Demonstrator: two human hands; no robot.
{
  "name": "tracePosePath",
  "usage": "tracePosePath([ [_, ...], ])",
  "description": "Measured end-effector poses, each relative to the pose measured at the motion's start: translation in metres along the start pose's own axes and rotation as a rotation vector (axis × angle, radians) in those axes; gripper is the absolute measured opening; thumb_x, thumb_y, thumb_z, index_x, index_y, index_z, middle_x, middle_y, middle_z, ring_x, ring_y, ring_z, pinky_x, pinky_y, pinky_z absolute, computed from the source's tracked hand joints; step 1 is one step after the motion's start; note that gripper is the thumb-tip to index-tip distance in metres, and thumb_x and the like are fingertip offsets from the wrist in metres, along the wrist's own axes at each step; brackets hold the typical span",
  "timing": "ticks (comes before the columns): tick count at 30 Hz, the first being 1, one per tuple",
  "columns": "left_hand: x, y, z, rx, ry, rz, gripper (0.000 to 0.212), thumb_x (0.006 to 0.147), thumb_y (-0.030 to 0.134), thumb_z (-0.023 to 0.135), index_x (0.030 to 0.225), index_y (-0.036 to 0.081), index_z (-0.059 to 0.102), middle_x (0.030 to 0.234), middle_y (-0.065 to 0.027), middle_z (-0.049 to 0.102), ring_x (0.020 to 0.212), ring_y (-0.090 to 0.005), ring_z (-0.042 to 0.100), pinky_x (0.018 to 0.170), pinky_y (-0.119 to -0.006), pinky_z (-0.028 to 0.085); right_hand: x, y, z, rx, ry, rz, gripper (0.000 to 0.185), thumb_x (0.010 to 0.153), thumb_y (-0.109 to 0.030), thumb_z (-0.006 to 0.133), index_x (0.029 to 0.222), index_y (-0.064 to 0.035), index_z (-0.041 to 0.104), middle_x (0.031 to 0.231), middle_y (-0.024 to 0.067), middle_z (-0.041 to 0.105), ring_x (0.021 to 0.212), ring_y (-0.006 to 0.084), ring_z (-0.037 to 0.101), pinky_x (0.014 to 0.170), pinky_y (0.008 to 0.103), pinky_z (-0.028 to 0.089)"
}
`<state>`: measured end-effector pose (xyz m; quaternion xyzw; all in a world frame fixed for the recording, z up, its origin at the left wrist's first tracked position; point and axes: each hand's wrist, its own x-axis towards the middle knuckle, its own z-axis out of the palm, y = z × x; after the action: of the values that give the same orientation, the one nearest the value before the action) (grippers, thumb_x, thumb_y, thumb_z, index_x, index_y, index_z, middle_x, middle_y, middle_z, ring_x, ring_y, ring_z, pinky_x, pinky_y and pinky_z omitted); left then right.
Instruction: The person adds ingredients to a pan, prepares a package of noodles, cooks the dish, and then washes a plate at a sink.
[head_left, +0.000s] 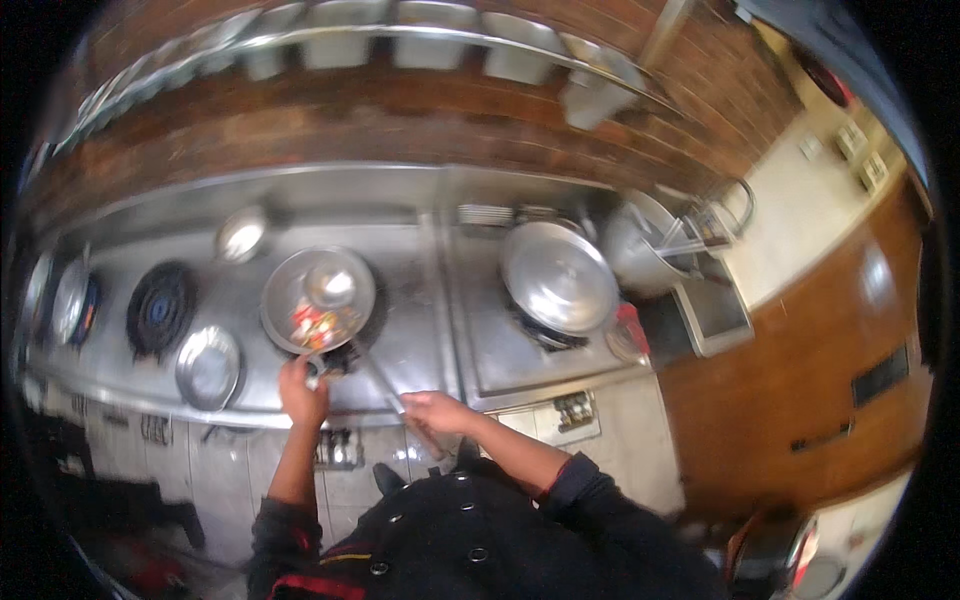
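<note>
A metal wok (281, 300) sits over a burner with chopped red, white and yellow food (319, 326) in its lower part. The round bowl of a metal ladle (331, 286) rests inside the wok above the food. My left hand (306, 390) is at the wok's near rim, its fingers around a small handle or ring there. The ladle's long handle slopes down to the right, and my right hand (436, 412) is closed around it near its wooden end.
A shallow metal pan (208, 367) and a black burner (160, 307) are on the left. A small metal bowl (241, 235) stands behind the wok. On the right are a large domed metal lid or pan (559, 277) and a tall pot (637, 247) with utensils. Containers line a wall shelf (450, 31).
</note>
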<state>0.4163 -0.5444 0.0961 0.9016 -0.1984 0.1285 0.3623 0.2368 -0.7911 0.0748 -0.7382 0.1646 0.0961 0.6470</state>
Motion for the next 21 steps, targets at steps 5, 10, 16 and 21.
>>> tracePosePath([
  [5, 0.0, 0.007, 0.011, 0.142, 0.06, -0.012, 0.056, 0.071, 0.005, 0.071, 0.124, 0.004, 0.055, 0.11, -0.0189, 0.056, 0.105, -0.0382, 0.054, 0.093, -0.045, 0.044, -0.058, -0.083, -0.163, 0.022, 0.311, -0.129, 0.037, 0.092, -0.009, 0.06, 0.129, -0.0022, 0.058, 0.099, 0.0077, 0.07, 0.073, 0.0144, 0.065, 0.063, 0.0278, 0.053],
  [10, -0.03, 0.013, 0.031, 0.15, 0.13, -0.244, 0.06, 0.081, 0.008, 0.071, 0.135, -0.003, 0.046, 0.122, -0.0208, 0.054, 0.108, -0.0341, 0.057, 0.09, -0.043, 0.048, -0.185, -0.048, -0.433, 0.545, 1.346, -0.282, 0.02, 0.087, -0.013, 0.063, 0.105, -0.0036, 0.062, 0.072, 0.0053, 0.06, 0.047, 0.0131, 0.053, 0.038, 0.0255, 0.04],
  [16, -0.085, 0.027, 0.065, 0.203, 0.022, -0.417, 0.04, 0.091, 0.023, 0.062, 0.116, -0.008, 0.056, 0.092, -0.0169, 0.064, 0.091, -0.0307, 0.064, 0.085, -0.043, 0.051, -0.247, 0.007, -0.68, 0.699, 1.387, -0.298, 0.028, 0.084, -0.033, 0.073, 0.09, -0.0099, 0.059, 0.065, -0.0005, 0.053, 0.046, 0.0118, 0.05, 0.039, 0.0258, 0.037],
  [21, -0.089, 0.086, 0.085, -0.376, -0.105, -0.832, 0.041, 0.095, 0.023, 0.058, 0.123, -0.006, 0.051, 0.083, -0.0114, 0.06, 0.055, -0.0171, 0.056, 0.044, -0.03, 0.044, -0.23, -0.078, -0.707, 0.164, 1.404, -0.118, 0.028, 0.083, -0.032, 0.073, 0.092, -0.0065, 0.066, 0.071, 0.003, 0.064, 0.054, 0.0133, 0.057, 0.048, 0.0268, 0.044],
])
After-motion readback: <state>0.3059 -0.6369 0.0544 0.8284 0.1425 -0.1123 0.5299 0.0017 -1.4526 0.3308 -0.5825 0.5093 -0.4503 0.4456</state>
